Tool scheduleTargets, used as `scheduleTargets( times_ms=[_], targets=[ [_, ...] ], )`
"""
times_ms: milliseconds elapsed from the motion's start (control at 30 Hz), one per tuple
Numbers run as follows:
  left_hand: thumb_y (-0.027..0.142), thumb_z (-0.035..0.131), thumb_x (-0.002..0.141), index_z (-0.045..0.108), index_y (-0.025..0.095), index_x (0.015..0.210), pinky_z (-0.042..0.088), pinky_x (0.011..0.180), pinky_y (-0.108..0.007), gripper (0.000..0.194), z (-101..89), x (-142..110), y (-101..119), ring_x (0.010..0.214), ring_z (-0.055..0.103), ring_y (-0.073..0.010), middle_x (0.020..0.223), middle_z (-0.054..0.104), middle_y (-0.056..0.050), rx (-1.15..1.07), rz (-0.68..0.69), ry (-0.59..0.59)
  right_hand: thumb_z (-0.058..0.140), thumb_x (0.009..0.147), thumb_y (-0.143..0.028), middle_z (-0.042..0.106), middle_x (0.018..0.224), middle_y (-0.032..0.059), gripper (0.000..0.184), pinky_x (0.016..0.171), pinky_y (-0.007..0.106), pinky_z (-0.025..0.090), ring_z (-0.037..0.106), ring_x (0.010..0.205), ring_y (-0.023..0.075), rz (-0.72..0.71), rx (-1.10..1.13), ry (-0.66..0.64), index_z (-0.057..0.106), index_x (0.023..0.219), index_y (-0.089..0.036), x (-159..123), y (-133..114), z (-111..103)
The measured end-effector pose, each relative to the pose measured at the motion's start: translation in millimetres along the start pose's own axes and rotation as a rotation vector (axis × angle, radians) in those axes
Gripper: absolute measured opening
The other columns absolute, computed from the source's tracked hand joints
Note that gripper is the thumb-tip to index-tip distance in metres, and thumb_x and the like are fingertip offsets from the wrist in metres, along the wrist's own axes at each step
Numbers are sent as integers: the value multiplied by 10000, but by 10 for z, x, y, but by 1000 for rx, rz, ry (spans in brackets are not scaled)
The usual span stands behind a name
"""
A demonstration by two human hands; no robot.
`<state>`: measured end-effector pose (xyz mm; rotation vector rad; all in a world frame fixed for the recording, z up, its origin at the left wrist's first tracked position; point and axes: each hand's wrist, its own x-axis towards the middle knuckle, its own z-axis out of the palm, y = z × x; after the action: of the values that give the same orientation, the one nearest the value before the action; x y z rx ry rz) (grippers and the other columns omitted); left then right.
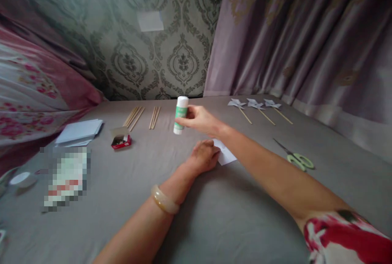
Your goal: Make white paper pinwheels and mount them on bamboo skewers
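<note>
My right hand (199, 117) grips a green and white glue stick (181, 112), which stands upright with its white cap on top. It is to the left of that hand, beyond my other one. My left hand (204, 155) has its fingers curled at the edge of a white piece of paper (225, 153) on the grey sheet. Part of the paper is hidden behind my right forearm. A pale bangle circles my left wrist.
Scissors (298, 159) with green handles lie at right. Three paper pinwheels (255, 104) on sticks are behind. Wooden sticks (133, 117), a small red box (121, 139), a paper stack (79, 131) and a roll of tape (23, 179) lie on the left.
</note>
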<state>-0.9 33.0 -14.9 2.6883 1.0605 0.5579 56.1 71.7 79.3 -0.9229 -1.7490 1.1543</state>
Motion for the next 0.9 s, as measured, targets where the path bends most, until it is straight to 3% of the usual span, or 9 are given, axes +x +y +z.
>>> scheduleTargets(
  times_ms=[67, 167, 300, 433, 533, 900],
  targets=[
    [237, 444, 883, 699, 181, 914, 455, 836, -359, 262, -20, 19, 6, 914, 585, -229, 899, 632, -90, 92, 30, -40, 703, 742, -367, 659, 829, 14, 278, 651, 253, 514, 609, 732, 139, -8, -75, 103, 628, 923, -170, -359, -63, -445],
    [222, 457, 872, 704, 192, 938, 447, 797, -333, 257, -32, 33, 8, 877, 582, -215, 873, 625, -84, 146, 30, -54, 631, 785, -471, 665, 868, 27, 357, 642, 281, 508, 613, 734, 161, 87, -302, 98, 649, 994, -183, -873, -100, -994],
    [234, 439, 887, 712, 192, 952, 435, 773, -329, 283, -36, 33, 16, 853, 573, -210, 861, 620, -86, 147, 28, -55, 621, 780, -446, 701, 940, 50, 349, 753, 321, 488, 634, 870, 216, 184, -686, 82, 702, 1013, -199, -1276, -56, -1346],
    [249, 427, 897, 710, 197, 979, 422, 755, -329, 299, -33, 30, 20, 840, 562, -207, 855, 613, -83, 164, 39, -36, 667, 731, -403, 701, 837, 41, 272, 678, 303, 462, 634, 781, 207, 290, -920, 25, 706, 917, -209, -1341, -6, -1339],
    [248, 423, 899, 708, 196, 965, 410, 736, -326, 298, -33, 29, 22, 831, 558, -207, 853, 613, -82, 187, 51, -42, 673, 727, -383, 676, 764, 30, 243, 609, 276, 418, 606, 705, 185, 284, -1037, 2, 674, 892, -204, -1275, -4, -1244],
    [243, 391, 915, 681, 172, 883, 388, 729, -332, 300, -29, 18, 48, 834, 558, -208, 867, 614, -84, 242, 71, -46, 637, 728, -271, 657, 762, 7, 255, 586, 232, 365, 590, 700, 156, 227, -1074, -50, 585, 969, -203, -1040, -19, -998]
  ],
)
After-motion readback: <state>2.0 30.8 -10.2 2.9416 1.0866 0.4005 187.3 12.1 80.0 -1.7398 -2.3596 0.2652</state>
